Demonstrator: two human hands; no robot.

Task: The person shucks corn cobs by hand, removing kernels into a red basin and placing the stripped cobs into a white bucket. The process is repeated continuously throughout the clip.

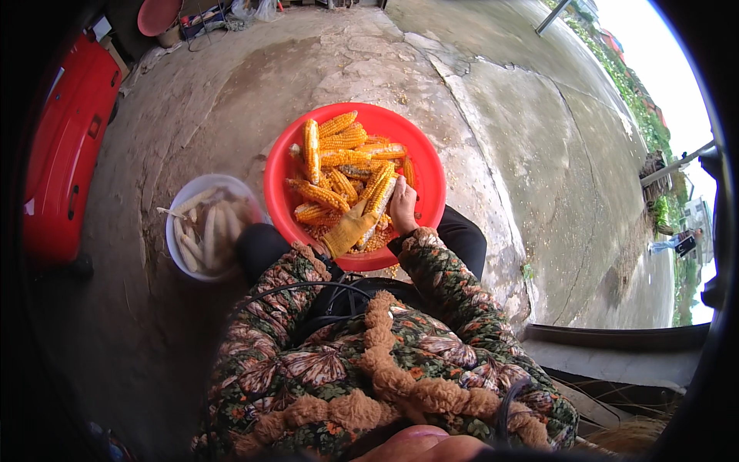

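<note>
A wide red plastic basin (427, 173) sits before me, between my knees. Several yellow ears of dried corn (343, 156) are heaped in it, some with bare patches where kernels are gone. Loose kernels (378, 238) lie on the basin's near floor. My left hand (348, 230), in a yellow work glove, grips a partly shelled ear of corn (382, 199) that slants up and away over the heap. Bare, my right hand (403, 206) holds the same ear from its right side, with the thumb near its far end. The fingers behind the ear are hidden.
Left of the basin stands a whitish bucket (175, 239) with several stripped corncobs (211, 231). A red metal body on wheels (69, 156) is at far left. Stray kernels dot the cracked concrete floor (369, 63). A distant person (675, 241) appears at far right.
</note>
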